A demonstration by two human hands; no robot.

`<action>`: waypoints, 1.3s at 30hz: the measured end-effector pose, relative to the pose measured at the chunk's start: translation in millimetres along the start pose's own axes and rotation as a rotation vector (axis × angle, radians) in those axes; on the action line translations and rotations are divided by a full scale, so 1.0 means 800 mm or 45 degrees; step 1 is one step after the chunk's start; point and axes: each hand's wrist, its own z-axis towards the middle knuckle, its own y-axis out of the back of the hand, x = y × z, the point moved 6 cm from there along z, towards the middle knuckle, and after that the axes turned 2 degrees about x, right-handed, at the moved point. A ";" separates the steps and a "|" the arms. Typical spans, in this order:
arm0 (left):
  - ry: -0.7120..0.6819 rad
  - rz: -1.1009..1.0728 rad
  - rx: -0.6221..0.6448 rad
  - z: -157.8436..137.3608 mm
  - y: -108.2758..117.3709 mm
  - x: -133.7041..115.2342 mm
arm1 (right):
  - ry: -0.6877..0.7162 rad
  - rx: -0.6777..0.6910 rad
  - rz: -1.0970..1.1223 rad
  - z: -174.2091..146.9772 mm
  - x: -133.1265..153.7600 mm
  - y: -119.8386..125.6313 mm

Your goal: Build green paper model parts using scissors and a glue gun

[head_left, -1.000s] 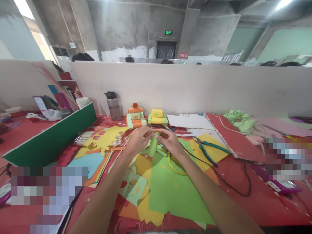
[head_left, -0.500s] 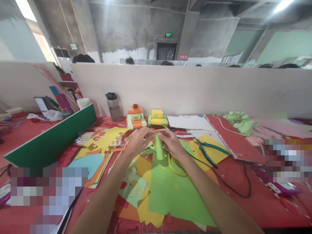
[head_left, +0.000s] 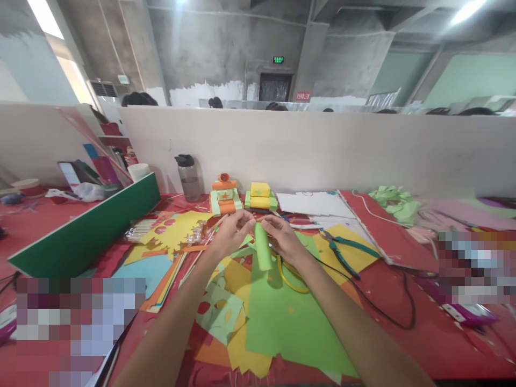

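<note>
A light-green rolled paper tube (head_left: pixel 263 248) hangs slightly tilted over the table, its lower end pointing towards me. Its upper end is pinched by my right hand (head_left: pixel 285 237), thumb and fingers closed on the right side. My left hand (head_left: pixel 233 232) closes its fingertips at the same end from the left; the exact contact there is small and partly hidden. Under the tube lies a large green sheet (head_left: pixel 294 328). Behind my hands stand an orange and pale-green paper model (head_left: pixel 226 196) and a yellow and green one (head_left: pixel 260 197).
Cutting pliers (head_left: pixel 346 250) with teal handles lie to the right, near a black cable (head_left: pixel 411 312). Cut yellow paper (head_left: pixel 181 223) and a green board (head_left: pixel 88 226) are at the left. A water bottle (head_left: pixel 187 180) stands against the white partition (head_left: pixel 306 145).
The tube's lower end has tipped slightly towards me, and its upper end shows a little lower. My left fingertips have shifted slightly left.
</note>
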 end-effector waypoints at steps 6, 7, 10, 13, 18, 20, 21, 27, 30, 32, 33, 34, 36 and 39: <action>0.098 -0.358 0.057 0.001 -0.006 0.012 | -0.035 0.003 0.028 -0.002 0.001 -0.002; 0.105 -0.399 0.058 0.001 -0.006 0.014 | -0.039 0.006 0.031 -0.002 0.001 -0.003; 0.123 -0.472 0.066 0.002 -0.008 0.019 | -0.039 0.017 0.048 -0.002 0.001 -0.003; 0.136 -0.473 0.081 0.002 -0.009 0.021 | -0.045 0.013 0.045 -0.002 0.000 -0.003; 0.120 -0.457 0.106 0.001 -0.009 0.014 | -0.045 0.012 0.026 -0.001 -0.002 -0.002; 0.126 -0.460 0.113 0.000 -0.009 0.011 | -0.038 0.022 0.024 0.000 -0.003 -0.001; 0.135 -0.465 0.111 0.000 -0.009 0.010 | -0.033 0.023 0.020 0.000 -0.003 -0.001; 0.192 -0.515 0.087 -0.001 -0.008 0.018 | -0.028 0.015 -0.009 0.000 -0.003 0.001; 0.221 -0.566 -0.002 0.000 0.000 0.029 | -0.018 0.030 -0.030 -0.001 -0.001 0.001; 0.243 -0.581 -0.037 0.001 0.006 0.035 | -0.009 0.051 -0.044 -0.001 0.001 -0.001; 0.252 -0.567 -0.039 0.002 0.008 0.037 | 0.000 0.060 -0.052 -0.002 0.002 -0.001; 0.259 -0.536 -0.029 0.002 0.011 0.039 | 0.007 0.067 -0.061 -0.002 0.003 -0.001; 0.274 -0.442 0.021 0.003 0.014 0.040 | 0.023 0.071 -0.067 -0.002 0.005 -0.001; 0.306 -0.318 0.122 0.002 0.013 0.042 | 0.066 0.088 -0.063 -0.001 0.007 0.002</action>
